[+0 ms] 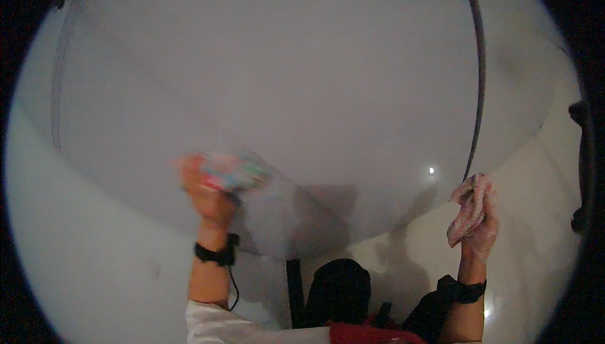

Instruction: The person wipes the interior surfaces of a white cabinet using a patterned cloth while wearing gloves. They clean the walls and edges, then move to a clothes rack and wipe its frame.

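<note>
My left hand [205, 190] is raised at the middle left, blurred by motion. Its fingers are around a multicoloured item [234, 171] with red, blue and green patches; the blur hides whether it is a packet or a cloth. On the right, a crumpled pinkish cloth [470, 211] is gripped in my right hand [487, 230]. That hand is near the lower end of a dark, narrow strip [479, 60]. Behind both hands spreads a large, smooth grey-white panel [302, 69]; whether the right cloth touches it I cannot tell.
Black bands are on my left wrist [215, 253] and right wrist [465, 291]; a thin cable [235, 287] hangs from the left one. A rounded black object [338, 289], a black bar [294, 292] and red fabric [368, 333] are at the bottom. A black handle-like part [586, 164] lines the right rim.
</note>
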A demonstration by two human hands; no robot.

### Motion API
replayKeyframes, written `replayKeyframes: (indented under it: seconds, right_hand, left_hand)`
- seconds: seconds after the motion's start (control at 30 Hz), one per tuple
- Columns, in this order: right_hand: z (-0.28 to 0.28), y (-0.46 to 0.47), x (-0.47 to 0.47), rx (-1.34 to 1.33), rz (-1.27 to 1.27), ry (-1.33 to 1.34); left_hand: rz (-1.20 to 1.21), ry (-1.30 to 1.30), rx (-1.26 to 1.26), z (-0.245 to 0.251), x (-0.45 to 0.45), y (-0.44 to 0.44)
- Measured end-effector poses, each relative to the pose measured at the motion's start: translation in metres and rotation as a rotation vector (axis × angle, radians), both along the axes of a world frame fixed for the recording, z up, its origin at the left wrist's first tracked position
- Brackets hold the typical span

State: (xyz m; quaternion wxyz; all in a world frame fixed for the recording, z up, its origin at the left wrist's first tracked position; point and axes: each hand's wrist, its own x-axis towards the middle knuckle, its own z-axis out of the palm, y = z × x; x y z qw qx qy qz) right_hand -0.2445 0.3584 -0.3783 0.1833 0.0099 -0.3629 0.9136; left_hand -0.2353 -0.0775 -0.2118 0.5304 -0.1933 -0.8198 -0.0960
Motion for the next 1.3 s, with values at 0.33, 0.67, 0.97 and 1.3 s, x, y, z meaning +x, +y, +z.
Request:
replayKeyframes:
  seconds: [0.33,0.67,0.97,1.3]
  right_hand:
    - [-0.008,0.003,-0.003,0.05,0.016,0.083]
    - [-0.021,0.01,-0.008,0.165,0.021,0.067]
    - [-0.005,-0.004,-0.002,0.018,-0.058,-0.073]
    - [-0.011,0.002,0.001,0.292,-0.081,0.017]
  left_hand:
    - [0.158,0.378,-0.353,0.044,-0.032,0.052]
    - [0.094,-0.55,0.119,-0.133,0.061,-0.05]
    - [0.344,0.441,0.236,0.099,0.018,-0.07]
    - [0.366,0.027,-0.314,-0.151,0.044,-0.07]
